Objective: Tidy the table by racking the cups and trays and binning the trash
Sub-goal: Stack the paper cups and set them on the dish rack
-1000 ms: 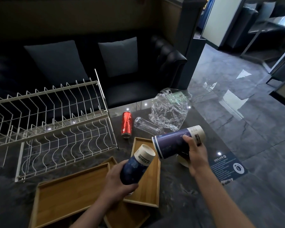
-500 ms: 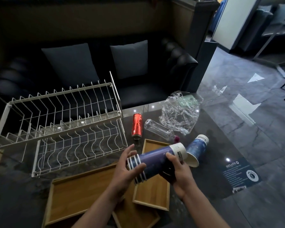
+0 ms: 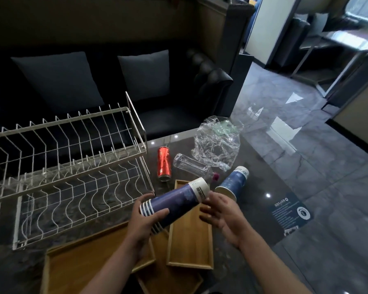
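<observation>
My left hand (image 3: 146, 221) grips a stack of nested blue paper cups (image 3: 174, 201) held on its side above the wooden trays. My right hand (image 3: 223, 215) hovers just right of the stack's base with its fingers spread, holding nothing. One more blue paper cup (image 3: 234, 183) lies tipped on the table beyond my right hand. A white wire dish rack (image 3: 66, 166) stands at the left. Three wooden trays lie near me: a small one (image 3: 191, 236), a large one (image 3: 83, 262) and one (image 3: 170, 279) under them.
A red can (image 3: 164, 163) lies on the dark marble table (image 3: 257, 179) beside a clear plastic bottle (image 3: 191, 165) and crumpled clear plastic wrap (image 3: 218, 145). A dark printed sign (image 3: 291, 213) lies at the table's right edge. A black sofa (image 3: 174, 88) stands behind.
The two cup stacks were pushed together into one stack in my left hand. My right hand let go of the stack and opened.
</observation>
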Tool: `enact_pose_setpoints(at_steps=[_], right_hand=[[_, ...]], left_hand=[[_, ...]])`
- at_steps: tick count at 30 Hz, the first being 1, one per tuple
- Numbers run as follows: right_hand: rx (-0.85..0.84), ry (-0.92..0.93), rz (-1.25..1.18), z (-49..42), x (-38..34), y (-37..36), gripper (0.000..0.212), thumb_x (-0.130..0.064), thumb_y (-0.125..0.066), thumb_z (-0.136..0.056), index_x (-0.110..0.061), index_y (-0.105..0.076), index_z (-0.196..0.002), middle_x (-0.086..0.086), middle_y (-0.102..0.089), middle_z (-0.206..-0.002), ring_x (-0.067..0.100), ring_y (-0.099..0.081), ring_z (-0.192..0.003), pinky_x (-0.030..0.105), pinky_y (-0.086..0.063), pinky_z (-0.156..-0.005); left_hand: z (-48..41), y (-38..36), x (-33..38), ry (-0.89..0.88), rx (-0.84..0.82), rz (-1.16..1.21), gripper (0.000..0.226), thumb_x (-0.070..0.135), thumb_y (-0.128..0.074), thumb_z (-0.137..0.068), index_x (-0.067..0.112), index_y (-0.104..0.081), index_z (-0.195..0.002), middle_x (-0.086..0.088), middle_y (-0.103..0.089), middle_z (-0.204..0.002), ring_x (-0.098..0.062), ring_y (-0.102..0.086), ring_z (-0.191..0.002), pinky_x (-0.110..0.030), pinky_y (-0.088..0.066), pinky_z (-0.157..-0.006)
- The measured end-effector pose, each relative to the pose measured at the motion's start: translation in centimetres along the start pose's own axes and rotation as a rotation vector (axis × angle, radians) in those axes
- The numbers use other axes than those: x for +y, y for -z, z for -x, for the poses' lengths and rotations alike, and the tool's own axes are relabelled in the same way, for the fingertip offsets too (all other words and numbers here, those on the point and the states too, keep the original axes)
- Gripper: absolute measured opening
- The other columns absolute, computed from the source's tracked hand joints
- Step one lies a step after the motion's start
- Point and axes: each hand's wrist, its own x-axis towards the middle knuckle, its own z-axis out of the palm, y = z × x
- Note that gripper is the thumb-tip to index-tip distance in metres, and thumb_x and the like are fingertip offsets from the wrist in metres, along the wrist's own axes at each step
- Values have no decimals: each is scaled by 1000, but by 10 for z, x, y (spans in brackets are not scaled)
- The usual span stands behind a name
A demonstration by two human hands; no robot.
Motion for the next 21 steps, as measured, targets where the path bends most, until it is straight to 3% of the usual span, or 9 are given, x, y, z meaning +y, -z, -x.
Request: enact_pose_setpoints(at_steps=[2, 3, 5, 6, 9, 12, 17, 21], right_hand=[[225, 110, 81, -27, -14, 31, 53, -42, -88, -70, -8, -71, -107, 16, -76, -98, 27, -74, -85, 40, -63, -69], [391, 153, 178, -45, -20, 47, 49, -37, -85, -76, -7, -67, -111, 16, -74, -98, 27, -73, -85, 44, -64, -72], [680, 123, 371, -81, -33, 73, 58, -35, -81, -81, -4, -58, -124, 14, -67, -111, 32, -67, -100, 54, -58, -90], [747, 62, 451, -96, -37, 82, 68, -41, -81, -79, -3, -54, -129, 17, -64, -121, 36, -64, -109, 54, -54, -96], [742, -162, 606, -132, -44, 92, 100, -67, -77, -69, 0, -48, -137, 24, -55, -140, 44, -57, -123, 53, -51, -101], [705, -217, 598, -153, -39, 96, 111, -75, -76, -61, 0, -46, -137, 23, -57, -136, 43, -61, -116, 52, -54, -96], [560, -242, 324, -163, -31, 110, 92, -49, -89, -64, -4, -48, -133, 19, -61, -131, 40, -63, -109, 52, -59, -85], [549, -184, 68, -139, -34, 120, 82, -36, -89, -69, -5, -47, -132, 20, -63, -127, 38, -66, -106, 49, -61, -75]], left_hand=[[-5, -1, -3, 4, 40, 11, 75, 26, -93, -44, 49, -56, -105, -12, -55, -124, -40, -64, -103, -44, -60, -68], [-6, -3, -5, -1, 51, 7, 72, 24, -92, -47, 49, -56, -105, -12, -55, -124, -40, -64, -102, -45, -60, -68], [-9, -9, -9, -8, 72, -7, 71, 18, -93, -52, 47, -56, -106, -13, -54, -124, -41, -63, -102, -45, -60, -67], [-10, -13, -10, -8, 84, -8, 70, 17, -92, -54, 45, -55, -107, -14, -54, -124, -41, -63, -102, -44, -60, -66], [-11, -21, -9, -16, 141, -6, 75, 23, -94, -49, 40, -54, -110, -16, -55, -122, -42, -64, -99, -44, -60, -62], [-10, -26, -9, -14, 189, -13, 81, 28, -93, -39, 38, -54, -109, -16, -56, -120, -43, -66, -96, -44, -59, -59], [-10, -27, -13, 9, 220, -20, 82, 32, -93, -33, 41, -56, -105, -17, -56, -120, -45, -65, -97, -50, -60, -63], [-13, -31, -16, 14, 205, -58, 80, 35, -94, -35, 45, -56, -104, -14, -56, -121, -43, -65, -99, -55, -61, -69]])
